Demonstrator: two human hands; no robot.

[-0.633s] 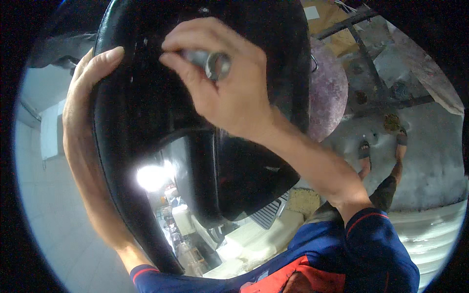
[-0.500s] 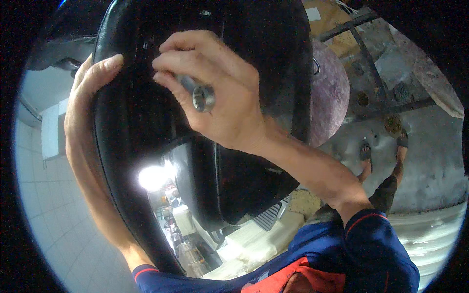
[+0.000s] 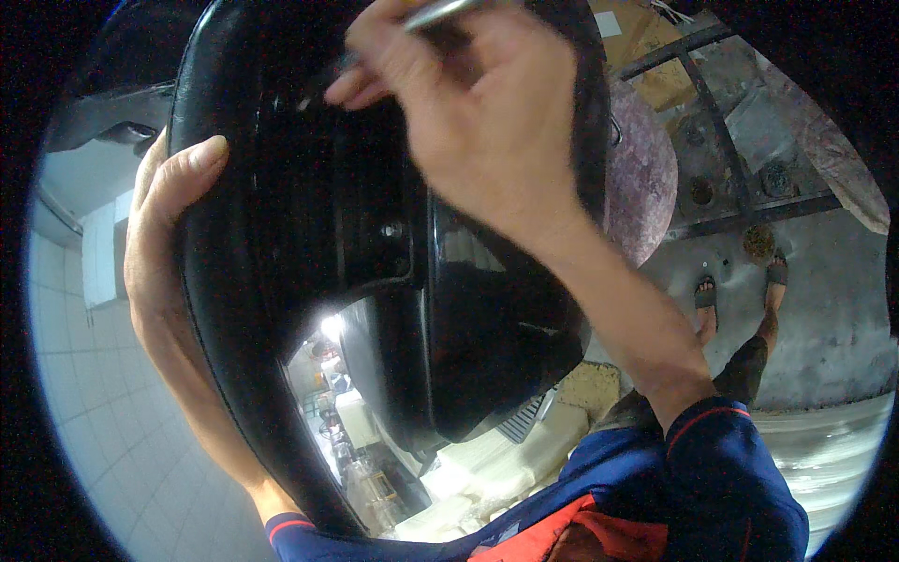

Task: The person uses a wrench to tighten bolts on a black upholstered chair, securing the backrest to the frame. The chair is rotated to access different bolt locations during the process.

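A large black curved part (image 3: 309, 309) with a padded, stitched rim fills the middle of the view, its glossy hollow side toward me. My left hand (image 3: 164, 272) grips its left rim, thumb hooked over the edge. My right hand (image 3: 468, 112) is raised against the upper inside of the part. It is closed on a slim metal tool (image 3: 440, 11) whose shaft pokes out at the top edge of the view. A small bolt (image 3: 391, 229) shows on the inner face, below that hand.
Behind the part on the right are a round pinkish stone disc (image 3: 641, 173) and a dark metal frame (image 3: 721, 122). Two feet in sandals (image 3: 735, 290) stand on grey concrete. A white tiled wall (image 3: 84, 412) is at left, pale blocks (image 3: 487, 468) below.
My right hand has moved up along the inside of the black part with the tool, from the upper middle to the top edge. My left hand keeps its grip on the rim.
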